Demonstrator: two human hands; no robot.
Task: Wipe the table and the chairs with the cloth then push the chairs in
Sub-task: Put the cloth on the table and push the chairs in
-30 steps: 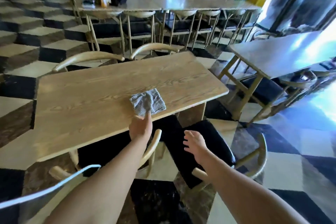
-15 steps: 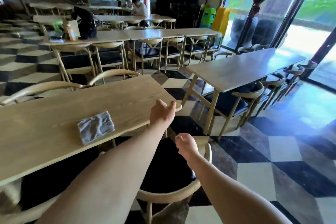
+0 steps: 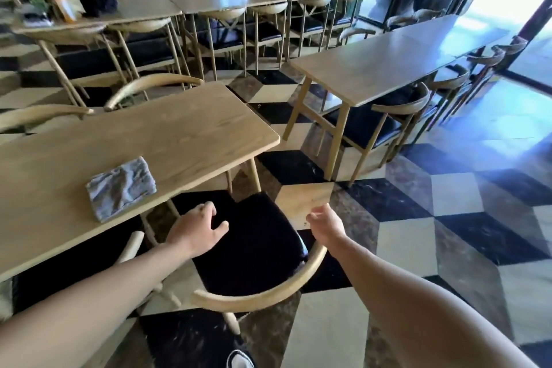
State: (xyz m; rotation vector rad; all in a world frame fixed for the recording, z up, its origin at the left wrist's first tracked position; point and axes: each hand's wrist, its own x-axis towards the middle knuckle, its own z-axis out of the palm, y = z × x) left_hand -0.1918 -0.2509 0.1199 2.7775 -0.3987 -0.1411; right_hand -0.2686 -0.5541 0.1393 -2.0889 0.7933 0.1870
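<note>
Letting go of the grey cloth (image 3: 121, 187) a second ago, the left hand (image 3: 195, 230) has dropped from the bench (image 3: 191, 140) and now hovers over the black seat of the nearest chair (image 3: 254, 245), fingers spread and loosely bent, holding nothing. The right hand (image 3: 324, 222) reaches beside it past the seat's right edge, also open and empty. The cloth lies folded flat on the bench near its front edge, well clear of both hands. I take that to mean the wiping of this spot is paused and the chair is about to be pushed in. Its curved wooden backrest stands out from the bench. Around us the floor (image 3: 457, 197) is a black, cream and brown cube pattern, with more wooden tables and tucked-in chairs beyond, and bright glass doors on the right.
</note>
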